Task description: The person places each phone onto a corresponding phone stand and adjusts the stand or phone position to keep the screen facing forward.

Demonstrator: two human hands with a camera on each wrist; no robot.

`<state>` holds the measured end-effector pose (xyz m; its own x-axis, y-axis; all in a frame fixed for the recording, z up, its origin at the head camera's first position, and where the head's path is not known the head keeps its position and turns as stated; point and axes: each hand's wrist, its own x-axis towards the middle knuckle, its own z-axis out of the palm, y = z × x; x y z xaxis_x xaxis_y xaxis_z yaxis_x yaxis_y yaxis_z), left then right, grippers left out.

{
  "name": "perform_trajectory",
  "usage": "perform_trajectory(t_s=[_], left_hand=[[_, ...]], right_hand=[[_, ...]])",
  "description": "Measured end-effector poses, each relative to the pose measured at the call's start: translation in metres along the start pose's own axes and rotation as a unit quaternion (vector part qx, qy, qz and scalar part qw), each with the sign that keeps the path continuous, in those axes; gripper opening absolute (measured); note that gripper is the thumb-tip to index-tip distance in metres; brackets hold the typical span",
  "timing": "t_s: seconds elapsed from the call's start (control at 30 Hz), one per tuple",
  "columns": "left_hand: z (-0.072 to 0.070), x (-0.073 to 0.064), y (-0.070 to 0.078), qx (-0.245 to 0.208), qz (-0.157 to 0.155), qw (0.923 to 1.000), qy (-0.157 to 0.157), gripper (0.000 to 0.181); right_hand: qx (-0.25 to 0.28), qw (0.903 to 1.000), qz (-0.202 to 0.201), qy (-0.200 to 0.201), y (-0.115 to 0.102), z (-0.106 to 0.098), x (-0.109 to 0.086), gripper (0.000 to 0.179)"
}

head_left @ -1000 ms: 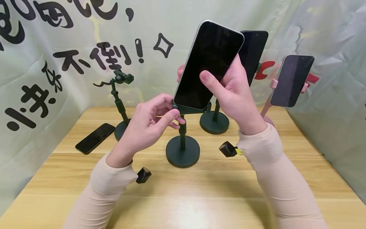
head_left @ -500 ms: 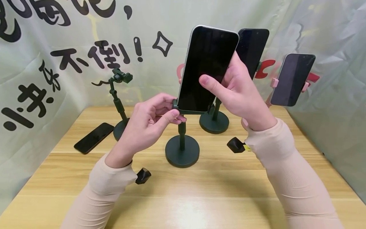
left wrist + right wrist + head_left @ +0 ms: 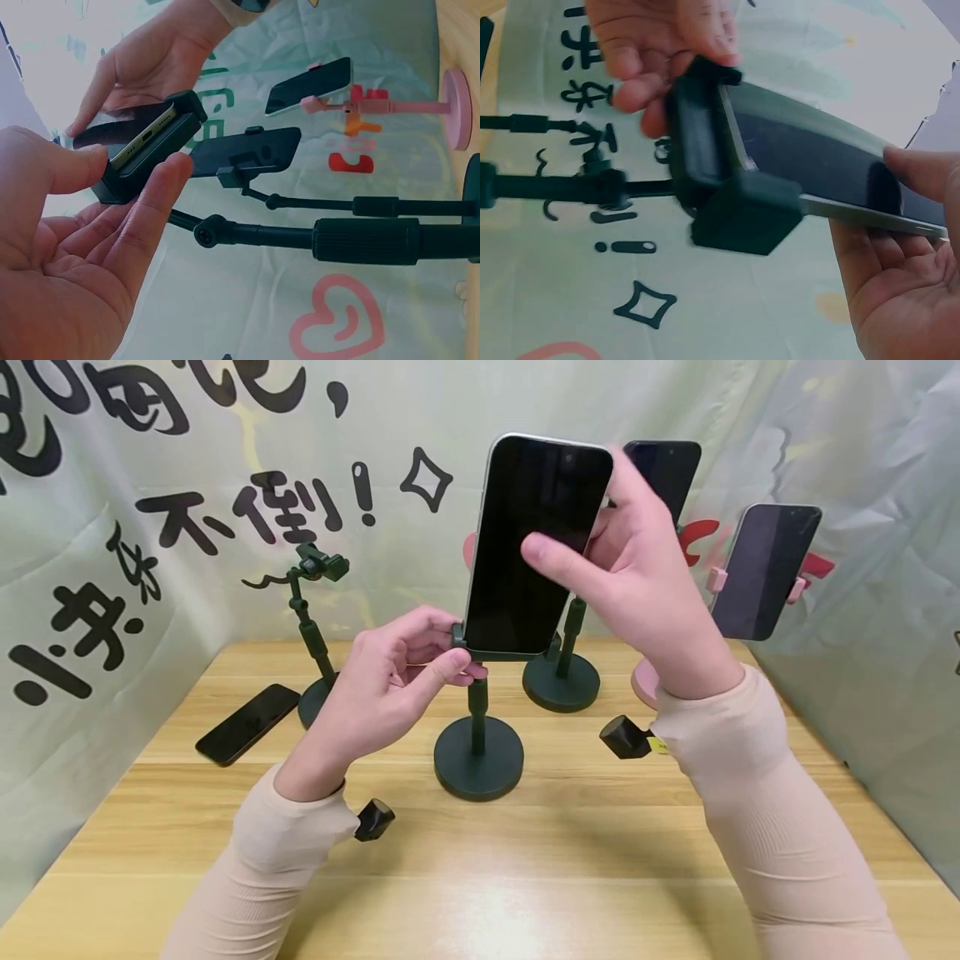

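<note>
A black-screened smartphone (image 3: 540,493) with a silver edge stands nearly upright, its lower end between the jaws of a dark green phone holder (image 3: 746,214). The holder tops a stand with a round base (image 3: 478,760). My right hand (image 3: 648,593) holds the phone from the right, thumb over the screen and fingers behind it. At the holder's left end, my left hand (image 3: 386,689) pinches the clamp between thumb and fingers. In the left wrist view, the left thumb (image 3: 64,161) lies against the clamp, with fingers stretched below it. The right fingertips are partly hidden behind the phone.
Behind to the right, another green stand (image 3: 562,681) bears a phone (image 3: 663,477), and a pink stand's phone (image 3: 767,568) stands farther right. A stand (image 3: 315,639) with a bare holder stands at left, beside a phone (image 3: 247,724) lying on the wooden table (image 3: 480,877).
The phone has come down and left at its top, turning more upright, with its lower end settling into the holder. My right hand has shifted right and up its edge. The left hand stays put.
</note>
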<state>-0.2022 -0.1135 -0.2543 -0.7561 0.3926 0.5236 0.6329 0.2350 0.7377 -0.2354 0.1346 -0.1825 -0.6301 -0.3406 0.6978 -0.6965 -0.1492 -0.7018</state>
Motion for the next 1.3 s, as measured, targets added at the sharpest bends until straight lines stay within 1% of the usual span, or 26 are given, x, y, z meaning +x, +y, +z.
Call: perform_trajectory(t_s=[0.03, 0.17, 0.27, 0.37, 0.5, 0.67, 0.83, 1.07, 1.17, 1.3], left_hand=[[0.000, 0.000, 0.000, 0.006, -0.004, 1.0000, -0.002, 0.017], [-0.003, 0.000, 0.000, 0.033, -0.021, 0.9992, -0.012, 0.019], [-0.001, 0.000, -0.001, 0.036, -0.024, 0.9989, -0.016, 0.020], [0.003, 0.000, -0.001, 0.029, -0.016, 0.9994, -0.007, 0.018], [0.008, 0.000, -0.002, 0.020, -0.007, 0.9996, 0.016, 0.017], [0.010, -0.001, -0.002, 0.018, -0.010, 0.9994, 0.029, 0.020], [0.010, -0.001, -0.001, 0.010, -0.009, 0.9992, 0.037, 0.023], [0.013, -0.002, -0.003, -0.001, -0.005, 0.9990, 0.045, 0.023], [0.013, -0.002, -0.002, -0.011, -0.007, 0.9988, 0.047, 0.022], [0.014, -0.002, -0.002, -0.009, -0.004, 0.9986, 0.051, 0.022]], right_hand=[[0.001, 1.0000, -0.009, 0.000, -0.002, 0.000, 0.002, 0.050], [-0.043, 0.9968, -0.067, -0.010, -0.002, -0.002, 0.008, 0.052], [-0.057, 0.9947, -0.084, -0.014, 0.000, -0.004, 0.010, 0.052], [-0.033, 0.9969, -0.070, -0.010, 0.001, -0.005, 0.011, 0.048], [-0.017, 0.9982, -0.058, 0.000, 0.002, -0.006, 0.011, 0.047], [-0.015, 0.9983, -0.056, 0.010, 0.004, -0.006, 0.007, 0.048], [-0.026, 0.9977, -0.063, 0.007, 0.005, -0.007, 0.006, 0.049], [-0.016, 0.9980, -0.060, 0.010, 0.008, -0.006, 0.004, 0.050], [-0.022, 0.9979, -0.060, 0.009, 0.009, -0.006, 0.004, 0.051], [-0.028, 0.9976, -0.063, 0.008, 0.011, -0.006, 0.002, 0.051]])
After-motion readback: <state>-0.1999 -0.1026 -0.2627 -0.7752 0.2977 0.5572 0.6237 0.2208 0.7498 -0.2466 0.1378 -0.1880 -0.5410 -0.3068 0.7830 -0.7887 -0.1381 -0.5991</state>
